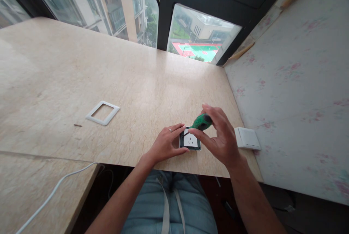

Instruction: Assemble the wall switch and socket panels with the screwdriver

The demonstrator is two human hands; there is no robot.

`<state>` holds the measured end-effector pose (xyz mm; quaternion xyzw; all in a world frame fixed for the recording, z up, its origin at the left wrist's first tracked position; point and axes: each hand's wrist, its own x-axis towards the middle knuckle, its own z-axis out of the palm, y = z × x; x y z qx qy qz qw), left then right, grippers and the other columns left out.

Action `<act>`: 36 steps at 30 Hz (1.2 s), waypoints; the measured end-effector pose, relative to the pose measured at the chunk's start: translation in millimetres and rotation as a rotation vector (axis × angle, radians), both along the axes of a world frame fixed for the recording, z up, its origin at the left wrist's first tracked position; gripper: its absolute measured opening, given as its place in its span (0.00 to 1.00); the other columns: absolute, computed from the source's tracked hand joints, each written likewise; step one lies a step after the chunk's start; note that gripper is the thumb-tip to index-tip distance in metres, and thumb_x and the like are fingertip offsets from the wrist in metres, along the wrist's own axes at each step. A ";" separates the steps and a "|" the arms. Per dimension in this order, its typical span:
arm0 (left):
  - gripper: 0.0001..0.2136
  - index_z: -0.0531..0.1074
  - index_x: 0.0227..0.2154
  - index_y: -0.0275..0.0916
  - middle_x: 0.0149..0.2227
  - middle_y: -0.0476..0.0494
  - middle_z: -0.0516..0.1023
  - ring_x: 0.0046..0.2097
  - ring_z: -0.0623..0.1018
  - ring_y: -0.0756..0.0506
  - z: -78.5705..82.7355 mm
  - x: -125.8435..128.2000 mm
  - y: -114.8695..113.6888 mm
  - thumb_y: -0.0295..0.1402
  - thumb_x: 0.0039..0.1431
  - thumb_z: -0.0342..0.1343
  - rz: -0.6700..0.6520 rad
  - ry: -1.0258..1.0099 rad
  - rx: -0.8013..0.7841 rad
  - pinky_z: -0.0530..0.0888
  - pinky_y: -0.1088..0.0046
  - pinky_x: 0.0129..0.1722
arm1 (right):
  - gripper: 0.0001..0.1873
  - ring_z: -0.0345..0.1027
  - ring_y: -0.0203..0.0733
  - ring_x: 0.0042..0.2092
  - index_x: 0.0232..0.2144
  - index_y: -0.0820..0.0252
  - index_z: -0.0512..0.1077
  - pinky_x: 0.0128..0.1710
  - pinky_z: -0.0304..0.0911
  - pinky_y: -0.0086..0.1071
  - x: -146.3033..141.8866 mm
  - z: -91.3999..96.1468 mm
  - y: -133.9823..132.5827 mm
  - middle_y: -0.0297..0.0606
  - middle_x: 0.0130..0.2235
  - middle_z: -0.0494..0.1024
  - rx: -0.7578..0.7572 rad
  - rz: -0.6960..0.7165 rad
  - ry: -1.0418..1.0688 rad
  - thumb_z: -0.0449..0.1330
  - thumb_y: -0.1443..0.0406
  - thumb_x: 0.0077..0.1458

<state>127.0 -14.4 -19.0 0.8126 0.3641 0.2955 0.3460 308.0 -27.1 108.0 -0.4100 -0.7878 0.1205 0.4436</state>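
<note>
A wall socket [191, 141] with a white face and dark surround lies on the stone-patterned counter near its front edge. My left hand [167, 142], with a ring on one finger, grips it from the left, thumb at the near edge and fingers at the far edge. In my right hand [220, 134] is a green and black screwdriver [201, 122], held tilted, fingers round its handle. Its shaft slopes down to the left side of the socket; the exact contact of the tip is too small to make out. A white square frame [113, 112] lies flat farther left.
A small thin brown piece, perhaps a screw [77, 125], lies left of the frame. A white switch [247, 138] rests against the flowered wall [297, 110] at right. A white cable [56, 189] crosses the lower left counter. Windows [163, 27] border the far side.
</note>
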 end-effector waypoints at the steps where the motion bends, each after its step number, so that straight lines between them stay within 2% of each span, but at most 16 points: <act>1: 0.33 0.65 0.61 0.46 0.65 0.39 0.66 0.64 0.68 0.35 -0.4 0.0 0.0 0.48 0.54 0.64 0.000 0.001 0.000 0.67 0.53 0.60 | 0.33 0.72 0.41 0.40 0.60 0.43 0.63 0.39 0.74 0.37 -2.0 3.4 1.1 0.38 0.45 0.73 0.044 0.005 -0.062 0.66 0.68 0.56; 3: 0.33 0.65 0.61 0.46 0.65 0.39 0.66 0.64 0.67 0.35 -1.0 0.0 0.0 0.48 0.54 0.65 0.000 0.002 0.003 0.66 0.53 0.61 | 0.30 0.71 0.41 0.38 0.59 0.44 0.64 0.36 0.74 0.36 -5.3 10.4 1.7 0.38 0.43 0.73 0.099 0.007 -0.136 0.66 0.67 0.57; 5: 0.32 0.65 0.61 0.46 0.65 0.39 0.66 0.65 0.66 0.35 -1.2 -0.1 -0.1 0.48 0.54 0.65 -0.006 -0.001 0.008 0.66 0.53 0.61 | 0.29 0.72 0.43 0.41 0.59 0.47 0.65 0.38 0.74 0.38 -6.7 17.2 -0.2 0.41 0.45 0.73 0.100 0.009 -0.160 0.65 0.65 0.57; 8: 0.33 0.64 0.61 0.46 0.65 0.39 0.66 0.64 0.67 0.36 -0.7 0.0 -0.2 0.48 0.54 0.64 -0.003 -0.010 0.001 0.66 0.53 0.60 | 0.24 0.70 0.51 0.55 0.61 0.48 0.64 0.51 0.72 0.48 -5.3 27.5 -7.2 0.46 0.55 0.72 -0.009 0.025 -0.144 0.58 0.65 0.63; 10: 0.34 0.63 0.62 0.46 0.64 0.39 0.67 0.63 0.68 0.35 -0.1 -0.1 -0.3 0.48 0.54 0.65 0.009 -0.010 -0.003 0.67 0.53 0.60 | 0.24 0.66 0.52 0.61 0.62 0.47 0.63 0.58 0.66 0.51 -3.0 34.0 -12.5 0.43 0.61 0.69 -0.114 0.030 -0.113 0.53 0.67 0.65; 12: 0.34 0.63 0.62 0.46 0.64 0.38 0.67 0.63 0.69 0.35 0.5 -0.2 -0.4 0.48 0.54 0.65 0.010 -0.003 0.003 0.67 0.53 0.60 | 0.25 0.68 0.49 0.59 0.63 0.46 0.63 0.59 0.66 0.50 -0.7 39.3 -15.7 0.39 0.62 0.69 -0.191 0.031 -0.103 0.52 0.68 0.66; 14: 0.34 0.63 0.62 0.45 0.64 0.37 0.67 0.63 0.68 0.35 1.1 -0.3 -0.3 0.48 0.54 0.65 0.003 0.006 0.005 0.67 0.53 0.60 | 0.24 0.72 0.47 0.54 0.61 0.46 0.65 0.54 0.71 0.46 0.3 42.5 -15.4 0.38 0.58 0.74 -0.201 0.032 -0.114 0.54 0.68 0.65; 17: 0.34 0.62 0.63 0.46 0.65 0.38 0.66 0.64 0.68 0.35 1.4 -0.5 -0.4 0.48 0.55 0.64 -0.002 0.007 0.003 0.67 0.53 0.60 | 0.20 0.75 0.44 0.46 0.56 0.49 0.70 0.44 0.74 0.40 -1.3 43.4 -8.8 0.40 0.48 0.79 -0.114 -0.001 -0.160 0.58 0.67 0.63; 19: 0.34 0.61 0.63 0.47 0.65 0.39 0.66 0.64 0.68 0.35 0.9 -0.5 -0.7 0.48 0.55 0.64 0.000 0.006 0.001 0.67 0.52 0.60 | 0.17 0.73 0.43 0.40 0.53 0.51 0.72 0.39 0.73 0.38 -3.8 42.4 -2.6 0.40 0.43 0.79 -0.045 -0.042 -0.210 0.59 0.65 0.62; 22: 0.35 0.61 0.63 0.47 0.64 0.38 0.67 0.64 0.68 0.34 -0.1 -0.4 -1.0 0.48 0.54 0.64 0.011 0.014 0.005 0.67 0.52 0.60 | 0.12 0.71 0.44 0.37 0.48 0.53 0.74 0.37 0.72 0.38 -6.3 40.9 4.1 0.40 0.37 0.77 0.015 -0.096 -0.289 0.60 0.63 0.61; 24: 0.35 0.62 0.63 0.47 0.64 0.38 0.67 0.63 0.68 0.34 0.0 -0.4 -1.1 0.48 0.54 0.64 0.010 0.019 0.002 0.67 0.53 0.60 | 0.13 0.72 0.47 0.41 0.49 0.55 0.73 0.42 0.71 0.43 -5.6 41.0 5.0 0.43 0.39 0.78 0.005 -0.099 -0.314 0.59 0.62 0.62; 26: 0.35 0.62 0.63 0.46 0.65 0.38 0.66 0.64 0.68 0.35 1.0 -0.4 -1.0 0.48 0.54 0.64 0.004 0.019 -0.003 0.67 0.54 0.60 | 0.18 0.71 0.50 0.50 0.56 0.54 0.68 0.50 0.69 0.47 -2.8 42.2 3.1 0.45 0.47 0.77 -0.066 -0.059 -0.295 0.55 0.63 0.64; 28: 0.35 0.62 0.63 0.46 0.65 0.38 0.66 0.64 0.68 0.35 2.4 -0.4 -0.9 0.47 0.55 0.64 0.002 0.017 -0.008 0.67 0.54 0.60 | 0.25 0.67 0.50 0.58 0.63 0.52 0.61 0.56 0.66 0.48 1.2 43.8 -0.6 0.45 0.57 0.72 -0.165 -0.004 -0.251 0.52 0.66 0.65; 30: 0.34 0.62 0.63 0.46 0.65 0.38 0.66 0.64 0.68 0.35 3.5 -0.3 -0.9 0.47 0.55 0.64 0.001 0.016 -0.010 0.67 0.54 0.60 | 0.29 0.64 0.49 0.62 0.66 0.49 0.56 0.59 0.65 0.49 4.7 45.1 -4.3 0.41 0.63 0.68 -0.252 0.049 -0.206 0.50 0.68 0.64; 33: 0.34 0.62 0.63 0.47 0.65 0.38 0.66 0.64 0.68 0.35 3.2 -0.5 -1.0 0.47 0.55 0.64 0.002 0.013 -0.007 0.67 0.53 0.60 | 0.29 0.67 0.48 0.60 0.65 0.47 0.57 0.56 0.68 0.46 5.8 44.1 -6.5 0.41 0.62 0.69 -0.315 0.115 -0.140 0.52 0.68 0.64; 36: 0.35 0.61 0.63 0.48 0.65 0.38 0.66 0.64 0.68 0.35 1.3 -0.7 -1.3 0.47 0.55 0.64 0.007 0.008 -0.007 0.67 0.53 0.60 | 0.25 0.73 0.45 0.52 0.62 0.48 0.63 0.51 0.71 0.44 2.5 39.3 -2.8 0.41 0.54 0.75 -0.210 0.084 -0.136 0.55 0.67 0.64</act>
